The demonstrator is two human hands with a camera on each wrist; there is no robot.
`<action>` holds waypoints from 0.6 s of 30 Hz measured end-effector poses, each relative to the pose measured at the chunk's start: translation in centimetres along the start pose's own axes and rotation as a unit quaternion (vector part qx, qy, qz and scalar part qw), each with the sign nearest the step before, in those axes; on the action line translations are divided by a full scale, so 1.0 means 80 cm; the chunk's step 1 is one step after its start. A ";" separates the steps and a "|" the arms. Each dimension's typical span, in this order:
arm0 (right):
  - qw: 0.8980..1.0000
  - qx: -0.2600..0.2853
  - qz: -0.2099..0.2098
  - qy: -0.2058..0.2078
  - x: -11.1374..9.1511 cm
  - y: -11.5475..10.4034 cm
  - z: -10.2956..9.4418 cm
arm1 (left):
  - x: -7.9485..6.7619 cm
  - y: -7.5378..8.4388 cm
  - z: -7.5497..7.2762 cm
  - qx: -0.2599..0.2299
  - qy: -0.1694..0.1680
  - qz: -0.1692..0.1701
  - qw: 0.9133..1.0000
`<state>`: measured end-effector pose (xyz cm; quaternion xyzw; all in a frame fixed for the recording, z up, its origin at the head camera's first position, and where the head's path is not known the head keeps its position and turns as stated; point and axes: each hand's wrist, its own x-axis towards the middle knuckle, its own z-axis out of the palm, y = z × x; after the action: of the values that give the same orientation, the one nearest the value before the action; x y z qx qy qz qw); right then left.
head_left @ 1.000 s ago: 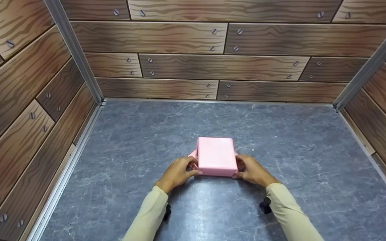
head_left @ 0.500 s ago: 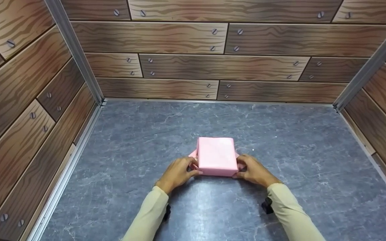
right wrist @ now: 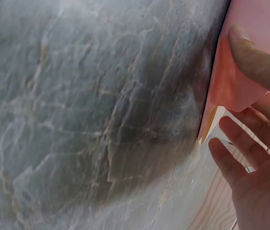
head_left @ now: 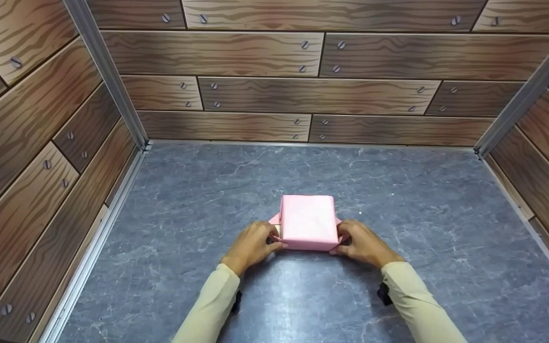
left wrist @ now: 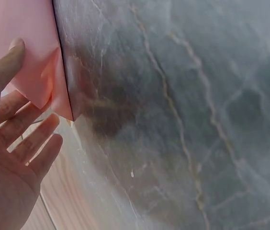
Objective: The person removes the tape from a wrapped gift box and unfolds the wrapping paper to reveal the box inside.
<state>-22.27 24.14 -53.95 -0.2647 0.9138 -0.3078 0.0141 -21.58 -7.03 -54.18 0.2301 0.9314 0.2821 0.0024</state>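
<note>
A box wrapped in pink paper (head_left: 308,219) lies on the grey marbled surface, its top smooth and covered. Paper flaps stick out at its left and right ends, and a pale strip shows at the left end. My left hand (head_left: 253,243) pinches the left paper flap (left wrist: 39,81) between thumb and index finger, the other fingers spread. At the opposite end, my right hand (head_left: 362,243) pinches the right paper flap (right wrist: 235,91) the same way. The inner parts of both ends are partly hidden behind the fingers.
Wood-patterned panels (head_left: 255,52) stand at the back and both sides, with metal corner posts (head_left: 107,71) between them. The marbled tabletop (head_left: 208,176) extends around the box. Dark wrist devices (head_left: 384,294) show under the sleeves.
The box stays in place and both hands keep their hold on the flaps. My left fingers have shifted slightly, showing a little more of the pale strip; the right forearm has edged outward.
</note>
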 end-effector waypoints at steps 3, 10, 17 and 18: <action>1.000 0.004 0.007 -0.007 0.000 -0.001 -0.001 | -0.001 0.000 0.000 0.025 0.009 0.002 1.000; 1.000 0.001 0.012 -0.014 -0.002 0.001 0.000 | -0.004 -0.001 0.000 0.063 0.006 0.005 0.998; 1.000 0.012 0.009 -0.021 -0.002 -0.003 0.002 | -0.003 0.000 -0.001 0.039 -0.005 0.004 0.999; 1.000 0.015 0.009 -0.021 -0.001 -0.003 0.002 | -0.003 0.000 0.000 0.032 -0.007 0.007 0.999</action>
<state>-22.03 23.93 -53.98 -0.2631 0.9109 -0.3154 0.0403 -21.35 -7.13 -54.19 0.2383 0.9383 0.2507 -0.0006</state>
